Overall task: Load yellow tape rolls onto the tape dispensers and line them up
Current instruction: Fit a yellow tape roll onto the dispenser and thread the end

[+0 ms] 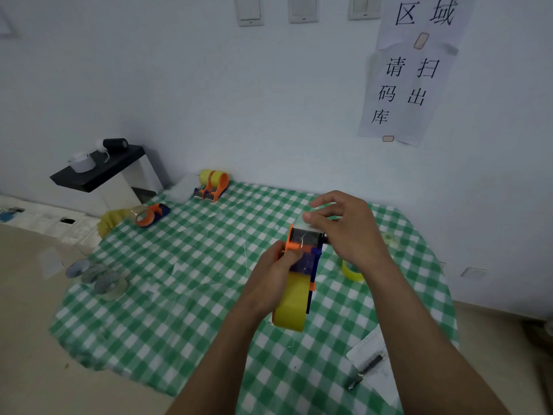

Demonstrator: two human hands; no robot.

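Threading a loaded dispenser (302, 259): left hand (269, 280) grips it, right hand (347, 232) pinches the tape end (303, 221). Beyond it two loaded dispensers (213, 186) stand together; beside it one yellow roll (351, 272) waits.

Looks like a stockroom or packing corner rather than somebody's home. Printed paper signs (410, 85) taped to the plain white wall (269, 100) tell people to scan a code for outgoing stock. The table (179, 310) with a green check cloth has tape dispensers (212, 185) and clear tape rolls (100, 280) lying about.
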